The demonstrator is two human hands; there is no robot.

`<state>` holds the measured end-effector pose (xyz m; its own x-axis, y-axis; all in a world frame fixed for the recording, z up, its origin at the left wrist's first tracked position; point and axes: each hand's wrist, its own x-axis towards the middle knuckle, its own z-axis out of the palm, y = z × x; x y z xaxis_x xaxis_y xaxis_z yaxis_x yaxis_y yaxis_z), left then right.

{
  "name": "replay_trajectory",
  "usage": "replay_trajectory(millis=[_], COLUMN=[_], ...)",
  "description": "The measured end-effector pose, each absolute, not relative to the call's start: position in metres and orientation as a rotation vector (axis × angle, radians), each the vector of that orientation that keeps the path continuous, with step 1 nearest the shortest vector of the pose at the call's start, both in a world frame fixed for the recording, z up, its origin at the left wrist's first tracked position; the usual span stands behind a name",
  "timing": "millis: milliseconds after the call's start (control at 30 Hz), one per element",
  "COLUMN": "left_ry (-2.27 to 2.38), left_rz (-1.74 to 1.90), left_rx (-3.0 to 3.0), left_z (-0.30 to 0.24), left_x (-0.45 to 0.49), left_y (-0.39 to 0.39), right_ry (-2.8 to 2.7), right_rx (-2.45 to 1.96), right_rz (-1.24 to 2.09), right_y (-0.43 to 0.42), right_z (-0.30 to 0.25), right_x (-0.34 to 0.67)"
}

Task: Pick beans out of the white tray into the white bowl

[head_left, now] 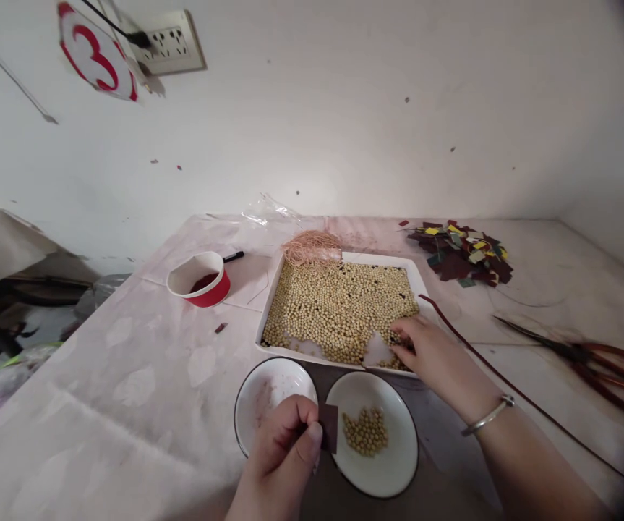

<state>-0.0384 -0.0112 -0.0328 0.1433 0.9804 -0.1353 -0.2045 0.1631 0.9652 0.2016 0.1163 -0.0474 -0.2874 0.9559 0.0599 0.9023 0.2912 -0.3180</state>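
Observation:
My left hand pinches a small dark maroon rectangular piece between thumb and forefinger, above the gap between two dark-rimmed white bowls. The left bowl has reddish stains inside. In the right bowl lies a small pile of round yellowish beans. My right hand reaches over the near right corner of a white tray full of the same beans. Its thumb and fingers are curved and apart, with the tips among the beans. Whether a bean touches them is too small to tell.
A bundle of thin tan strands lies at the tray's back left. Left stands a red-and-white tub beside a black marker. A pile of dark, yellow and grey scraps, a dark red cord and large scissors lie right.

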Motion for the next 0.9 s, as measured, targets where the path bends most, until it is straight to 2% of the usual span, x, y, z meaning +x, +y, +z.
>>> replay_trajectory(millis=[567, 900], left_ry=[1.011, 1.006], left_rz=[1.068, 1.055], left_rx=[0.965, 0.987], left_z=[-0.021, -0.020], left_x=[-0.036, -0.037], left_y=[-0.013, -0.014], right_ry=[-2.355, -2.167], right_rx=[-1.753, -1.652], right_rz=[0.438, 0.523], right_y=[0.113, 0.110], right_z=[-0.036, -0.022], right_x=[0.200, 0.194])
